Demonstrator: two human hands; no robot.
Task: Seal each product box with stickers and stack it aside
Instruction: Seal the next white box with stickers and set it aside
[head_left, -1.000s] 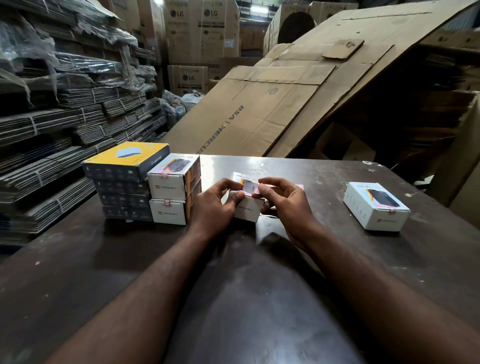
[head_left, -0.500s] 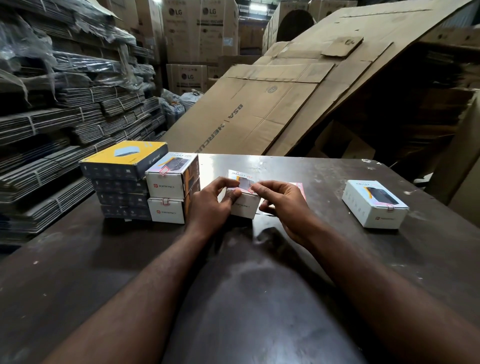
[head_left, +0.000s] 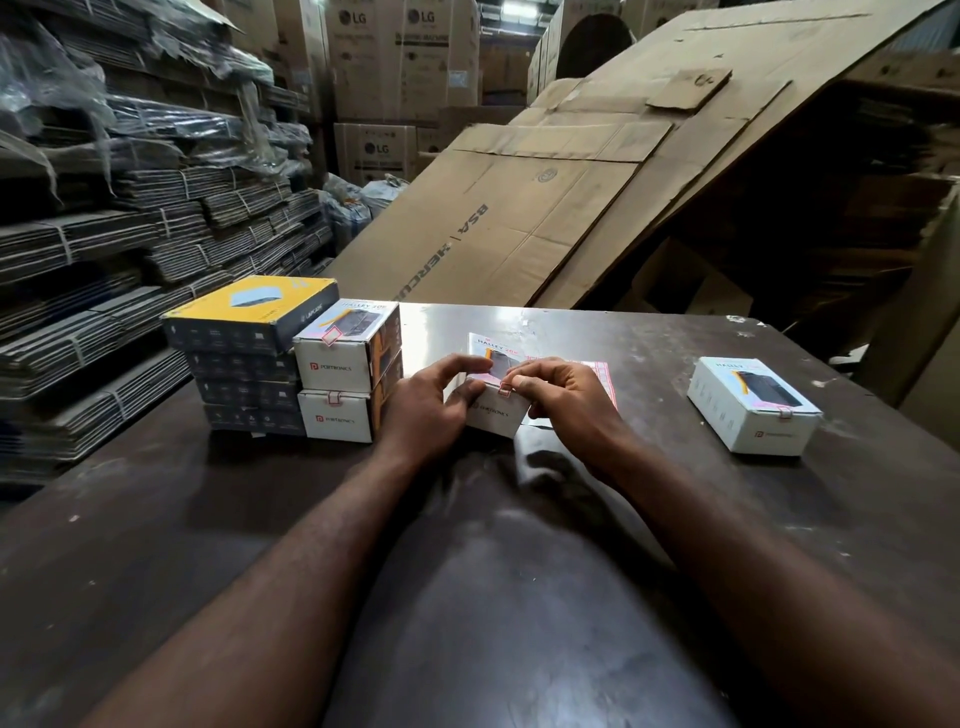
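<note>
Left hand (head_left: 423, 402) grips the white box (head_left: 493, 413) by its left side, right hand (head_left: 566, 395) pinches a red sticker (head_left: 505, 388) on its near top edge. Box sits mid-table (head_left: 208, 519), long axis running away from the camera, logo end facing back. 2 sealed boxes (head_left: 345, 384) stacked just left, 1 more (head_left: 753, 408) well off right.

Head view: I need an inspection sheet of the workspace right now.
Surface: dark table, scuffed.
Job's things: Portronics box in hand, sticker at its front edge; sticker sheet behind; two sealed boxes stacked left; lone stickered box right.
Clutter: yellow-topped stack of dark boxes.
Grippers: left hand grips the box; right hand pinches the sticker.
Cables: nothing seen.
Surroundings: flattened cartons, LG cartons, bundled cardboard.
</note>
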